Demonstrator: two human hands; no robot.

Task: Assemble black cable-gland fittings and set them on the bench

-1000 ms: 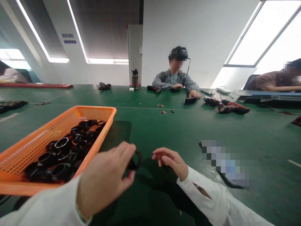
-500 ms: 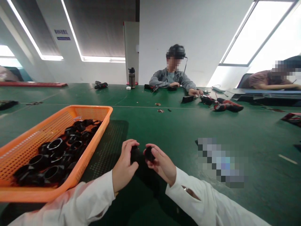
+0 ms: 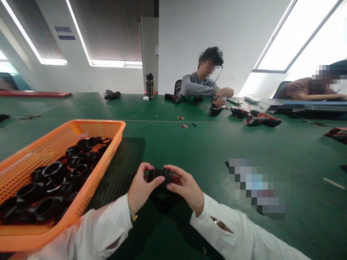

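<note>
My left hand (image 3: 139, 191) is closed around a black cylindrical plastic part (image 3: 154, 174), its thumb lying along the front. My right hand (image 3: 188, 187) grips a second black round part (image 3: 167, 176) between thumb and fingers. The two parts meet end to end in a horizontal line above the table. Whether they are joined or only touching, I cannot tell. To the left of my hands, an orange perforated basket (image 3: 122, 127) holds several black ring-shaped parts (image 3: 52, 169).
A pixelated flat object (image 3: 255, 186) lies on the green table (image 3: 168, 144) at right. Across the table, a person in grey (image 3: 199, 85) handles a dark item. Red-and-black power tools (image 3: 264, 120) and a bottle (image 3: 149, 86) stand farther back. Another person (image 3: 306, 88) sits at far right.
My hands have brought the two black parts together; they were apart before. The view has shifted slightly, and the person opposite has leaned right and raised a hand.
</note>
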